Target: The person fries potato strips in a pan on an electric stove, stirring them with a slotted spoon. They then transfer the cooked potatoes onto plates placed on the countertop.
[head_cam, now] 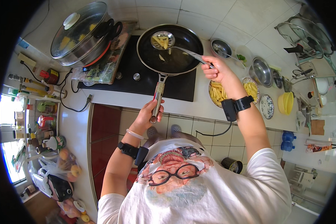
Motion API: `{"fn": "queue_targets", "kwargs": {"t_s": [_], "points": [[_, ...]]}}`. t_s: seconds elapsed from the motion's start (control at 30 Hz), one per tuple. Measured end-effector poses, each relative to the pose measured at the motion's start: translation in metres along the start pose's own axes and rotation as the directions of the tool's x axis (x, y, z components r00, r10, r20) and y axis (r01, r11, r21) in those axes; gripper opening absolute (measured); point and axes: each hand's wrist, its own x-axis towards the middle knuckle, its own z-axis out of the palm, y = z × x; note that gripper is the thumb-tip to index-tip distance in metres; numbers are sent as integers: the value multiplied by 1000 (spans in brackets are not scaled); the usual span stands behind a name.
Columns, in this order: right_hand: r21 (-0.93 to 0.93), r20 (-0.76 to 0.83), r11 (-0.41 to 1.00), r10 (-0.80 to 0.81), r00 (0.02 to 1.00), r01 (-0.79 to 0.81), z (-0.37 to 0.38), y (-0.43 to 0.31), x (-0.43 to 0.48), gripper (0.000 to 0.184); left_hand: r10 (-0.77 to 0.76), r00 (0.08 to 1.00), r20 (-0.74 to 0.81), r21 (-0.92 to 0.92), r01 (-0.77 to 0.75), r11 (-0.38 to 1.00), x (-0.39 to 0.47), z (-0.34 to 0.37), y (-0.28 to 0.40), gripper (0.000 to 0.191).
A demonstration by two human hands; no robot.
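My left hand (149,112) is closed around the long handle (159,96) of a dark frying pan (182,63) on the black cooktop (134,64). In my right hand (219,68) is the handle of a metal slotted skimmer (190,52), its round bowl over the pan's far left part. Several pale yellow potato strips (163,41) lie in the skimmer's bowl. A few loose pieces (161,57) are down in the pan, whose base looks wet and shiny. Below my right hand, a patterned plate of cut potato strips (217,92) is partly hidden by my forearm.
A second plate of strips (251,88) is beside my right forearm. Metal bowls (261,71), a floral plate (266,107) and a yellow basket (285,103) stand farther right. A lidded steamer pot (79,36) occupies the left. A black cable (74,109) lies on the left counter.
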Motion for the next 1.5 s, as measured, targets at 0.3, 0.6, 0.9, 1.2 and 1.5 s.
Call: {"fn": "queue_targets", "kwargs": {"t_s": [0.3, 0.6, 0.9, 1.2, 1.5], "points": [[-553, -292, 820, -356, 888, 147, -9, -2, 5, 20, -2, 1000, 7, 12, 2, 1000, 0, 0, 0, 38], [-342, -100, 938, 13, 995, -47, -38, 3, -21, 10, 8, 1000, 16, 0, -8, 1000, -1, 0, 1, 38], [-29, 35, 975, 220, 975, -219, -33, 13, -17, 23, -9, 1000, 14, -23, 9, 1000, 0, 1, 2, 37], [-163, -222, 974, 120, 968, -158, 5, -37, -4, 16, -1, 1000, 23, -25, 2, 1000, 1, -2, 0, 38], [-38, -129, 992, 118, 985, -124, 31, -41, 50, 16, -9, 1000, 6, -5, 9, 1000, 0, 0, 1, 38]]}}
